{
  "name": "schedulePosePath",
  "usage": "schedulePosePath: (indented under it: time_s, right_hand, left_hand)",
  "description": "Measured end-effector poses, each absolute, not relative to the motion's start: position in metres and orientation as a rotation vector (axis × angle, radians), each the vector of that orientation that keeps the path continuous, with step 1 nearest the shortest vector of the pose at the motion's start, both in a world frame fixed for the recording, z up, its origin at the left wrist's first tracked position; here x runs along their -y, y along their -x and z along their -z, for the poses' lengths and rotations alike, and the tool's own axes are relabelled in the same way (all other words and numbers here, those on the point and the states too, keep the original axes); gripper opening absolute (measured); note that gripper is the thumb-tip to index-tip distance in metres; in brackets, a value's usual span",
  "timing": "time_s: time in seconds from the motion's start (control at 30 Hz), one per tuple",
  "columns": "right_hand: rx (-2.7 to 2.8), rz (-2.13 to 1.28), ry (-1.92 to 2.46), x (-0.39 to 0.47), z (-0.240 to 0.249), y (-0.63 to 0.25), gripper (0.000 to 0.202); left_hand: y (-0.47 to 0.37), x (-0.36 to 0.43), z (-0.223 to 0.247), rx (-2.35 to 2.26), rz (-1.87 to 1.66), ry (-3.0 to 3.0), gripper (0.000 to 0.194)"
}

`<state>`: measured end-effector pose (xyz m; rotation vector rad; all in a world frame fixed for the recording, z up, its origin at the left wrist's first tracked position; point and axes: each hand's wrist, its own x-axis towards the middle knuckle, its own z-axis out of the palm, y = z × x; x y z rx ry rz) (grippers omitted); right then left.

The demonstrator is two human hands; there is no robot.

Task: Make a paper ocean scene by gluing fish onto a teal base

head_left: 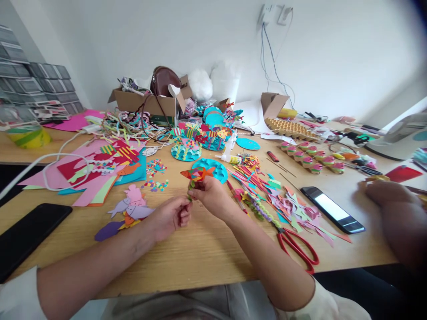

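Near the table's middle, my right hand (pixel 213 195) pinches a green twisted pipe-cleaner-like strip (pixel 191 186) just under an orange paper fish (pixel 198 173) with coloured spots. My left hand (pixel 173 215) is closed around the lower end of that strip, fingers curled; the exact grip is partly hidden. Right behind the fish lies a round turquoise piece with cup-like hollows (pixel 218 169). Left of my left hand is a pile of cut paper fish (pixel 135 204) in pink, lilac, orange and purple.
Red-handled scissors (pixel 300 251) and a lit phone (pixel 333 211) lie on the right, near another person's arm (pixel 393 209). Paper scraps (pixel 296 204), a glue bottle (pixel 230 151), coloured paper sheets (pixel 73 169), a dark phone (pixel 33 231) and a cardboard box (pixel 143 104) surround the hands.
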<state>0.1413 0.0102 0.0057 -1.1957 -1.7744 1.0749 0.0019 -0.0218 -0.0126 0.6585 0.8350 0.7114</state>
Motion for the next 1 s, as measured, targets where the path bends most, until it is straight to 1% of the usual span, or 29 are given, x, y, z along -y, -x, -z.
schedulePosePath:
  time_s: [0.13, 0.33, 0.53, 0.63, 0.8, 0.9, 1.0]
  right_hand:
    - [1.840, -1.172, 1.144, -0.014, -0.013, -0.144, 0.013]
    - [1.942, -1.156, 1.145, -0.020, -0.023, -0.144, 0.015]
    - [1.983, -1.129, 1.114, -0.021, -0.022, -0.143, 0.016]
    - [2.007, -1.092, 1.087, -0.021, -0.021, -0.142, 0.016]
    - [1.969, -1.042, 1.119, -0.024, -0.020, -0.143, 0.015]
    - [1.940, -1.027, 1.152, -0.026, -0.018, -0.146, 0.013]
    - [1.938, -1.062, 1.178, -0.027, -0.015, -0.146, 0.012]
  left_hand:
    - [0.002, 0.021, 0.010, -0.803, -0.651, -0.592, 0.023]
    - [0.002, 0.019, 0.009, -0.775, -0.632, -0.540, 0.034]
    - [-0.001, 0.024, 0.008, -0.830, -0.763, -0.587, 0.034]
    - [-0.003, 0.025, 0.009, -0.838, -0.845, -0.648, 0.032]
    - [0.001, 0.030, 0.017, -0.773, -0.879, -0.733, 0.019]
    - [0.011, 0.035, 0.019, -0.777, -0.807, -0.801, 0.030]
    - [0.022, 0.036, 0.018, -0.927, -0.819, -0.898, 0.032]
